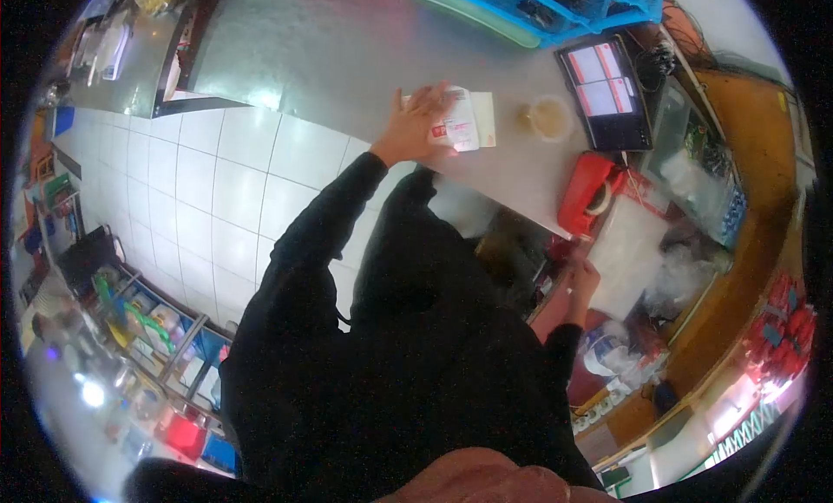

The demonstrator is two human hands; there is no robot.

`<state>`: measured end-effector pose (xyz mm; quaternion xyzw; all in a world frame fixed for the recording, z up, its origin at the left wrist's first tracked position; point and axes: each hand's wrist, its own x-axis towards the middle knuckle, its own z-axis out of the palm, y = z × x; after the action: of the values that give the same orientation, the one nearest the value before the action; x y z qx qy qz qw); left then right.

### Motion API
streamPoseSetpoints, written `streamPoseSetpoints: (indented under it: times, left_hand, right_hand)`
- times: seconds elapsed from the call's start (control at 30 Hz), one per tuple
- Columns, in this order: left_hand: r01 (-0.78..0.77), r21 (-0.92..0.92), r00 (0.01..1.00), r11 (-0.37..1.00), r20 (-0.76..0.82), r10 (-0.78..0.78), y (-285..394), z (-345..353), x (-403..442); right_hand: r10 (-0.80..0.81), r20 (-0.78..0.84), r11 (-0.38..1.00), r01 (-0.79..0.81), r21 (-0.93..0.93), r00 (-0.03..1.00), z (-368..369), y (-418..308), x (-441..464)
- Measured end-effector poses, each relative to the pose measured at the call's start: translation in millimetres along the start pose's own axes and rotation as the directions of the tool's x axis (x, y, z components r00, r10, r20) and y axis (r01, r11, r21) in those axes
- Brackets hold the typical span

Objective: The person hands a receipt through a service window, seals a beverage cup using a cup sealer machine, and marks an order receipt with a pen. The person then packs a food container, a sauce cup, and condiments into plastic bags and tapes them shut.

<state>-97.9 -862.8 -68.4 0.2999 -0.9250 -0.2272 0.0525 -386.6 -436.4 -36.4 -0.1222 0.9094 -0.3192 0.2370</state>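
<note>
My left hand [416, 126] lies on a small white booklet [462, 121] with red print, its fingers stretched across the booklet's left side. A cream pad or sheet [483, 120] shows from under the booklet's right edge. Both rest on the grey metal table [347, 52]. Low on the right, beyond the table's near edge, is my right hand [583, 284], beside a red tape dispenser [587, 191] and a white sheet [626, 251]. This hand is small and blurred, so its grip is unclear.
A clear cup [548, 119] with a pale brown drink stands right of the booklet. Farther right lies a dark folder [607, 91] with red-and-white slips. A blue plastic basket [607, 9] is at the back. Clear plastic bags [681, 273] fill the right side; white floor tiles [221, 182] lie left.
</note>
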Motion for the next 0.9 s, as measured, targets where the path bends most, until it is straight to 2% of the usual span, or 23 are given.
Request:
streamPoseSetpoints:
  times: [0.03,0.07,0.1,0.13,0.17,0.2,0.23,0.27,0.3,0.33,0.4,0.43,0.47,0.5,0.53,0.6,0.7,0.8,0.9]
  left_hand:
    - [0.004,-0.007,1.0,1.0,-0.004,-0.004,-1.6,0.4,2.1]
    - [0.003,-0.014,1.0,1.0,-0.003,-0.003,-2.2,-0.1,2.5]
    - [0.0,-0.022,1.0,1.0,-0.001,0.0,-0.3,0.8,-0.2]
    - [-0.006,-0.02,1.0,1.0,-0.01,0.006,1.0,4.9,-3.8]
    - [-0.004,-0.01,0.999,1.0,-0.034,0.004,-0.6,10.4,-4.1]
    - [0.013,-0.001,0.998,1.0,-0.067,-0.013,-3.9,12.9,-2.2]
    - [0.025,0.005,0.996,1.0,-0.081,-0.024,-8.1,9.7,0.9]
    - [0.026,0.003,0.997,1.0,-0.076,-0.025,-7.3,7.1,0.3]
    - [0.012,-0.004,0.998,1.0,-0.061,-0.012,-2.8,8.3,-2.2]
    - [0.011,0.001,0.998,1.0,-0.066,-0.011,-1.7,9.7,-1.5]
    - [0.016,0.019,0.997,1.0,-0.082,-0.014,-2.2,9.1,-1.0]
    - [0.015,0.007,0.995,1.0,-0.095,-0.015,-1.8,9.2,-0.9]
    - [0.016,-0.004,0.994,1.0,-0.109,-0.016,-1.5,9.8,-0.7]
    - [0.016,-0.015,0.992,1.0,-0.124,-0.018,-1.1,9.6,-0.5]
    - [0.013,-0.025,0.991,1.0,-0.136,-0.017,-0.4,7.9,-0.1]
    - [0.013,-0.048,0.986,0.999,-0.164,-0.02,3.4,2.5,-0.5]
    - [-0.018,-0.042,0.98,0.999,-0.2,0.009,1.9,5.7,0.0]
    - [-0.01,-0.096,0.978,0.995,-0.207,-0.01,2.4,2.3,-3.7]
    - [0.023,-0.032,0.99,0.999,-0.139,-0.027,1.4,7.1,-1.5]
  right_hand:
    - [0.079,0.042,0.994,-0.076,-0.074,0.996,3.3,-22.9,-1.8]
    - [0.038,0.132,0.91,0.02,-0.414,0.991,5.4,0.8,9.1]
    - [0.035,0.233,0.71,0.139,-0.69,0.972,3.3,45.9,25.3]
    - [0.055,0.335,0.426,0.281,-0.86,0.941,3.1,69.4,35.9]
    - [0.158,0.357,0.463,0.25,-0.85,0.921,4.1,63.3,28.2]
    - [0.266,0.38,0.649,0.127,-0.75,0.886,7.2,50.4,14.0]
    - [0.347,0.414,0.826,-0.065,-0.56,0.841,12.3,33.4,1.6]
    - [0.366,0.465,0.911,-0.209,-0.355,0.806,23.0,5.9,-10.6]
    - [0.288,0.518,0.952,-0.18,-0.248,0.806,36.9,-26.3,-16.7]
    - [0.177,0.553,0.979,-0.086,-0.187,0.814,53.7,-63.4,-16.8]
    - [-0.063,0.596,0.941,0.247,-0.232,0.8,91.2,-134.5,-5.8]
    - [-0.278,0.62,0.921,0.387,-0.044,0.734,115.5,-155.9,6.2]
    - [-0.267,0.635,0.899,0.425,-0.107,0.725,140.4,-180.7,17.1]
    - [-0.348,0.67,0.826,0.552,-0.111,0.655,164.8,-207.4,25.1]
    - [-0.456,0.669,0.792,0.611,0.005,0.587,184.1,-247.5,17.7]
    - [-0.477,0.739,0.658,0.751,-0.057,0.475,228.6,-278.9,22.9]
    - [-0.395,0.748,0.401,0.832,-0.382,0.534,265.9,-297.8,28.5]
    - [-0.39,0.579,0.421,0.698,-0.579,0.716,255.3,-288.0,38.0]
    - [-0.405,0.376,0.531,0.549,-0.645,0.833,230.8,-247.8,38.3]
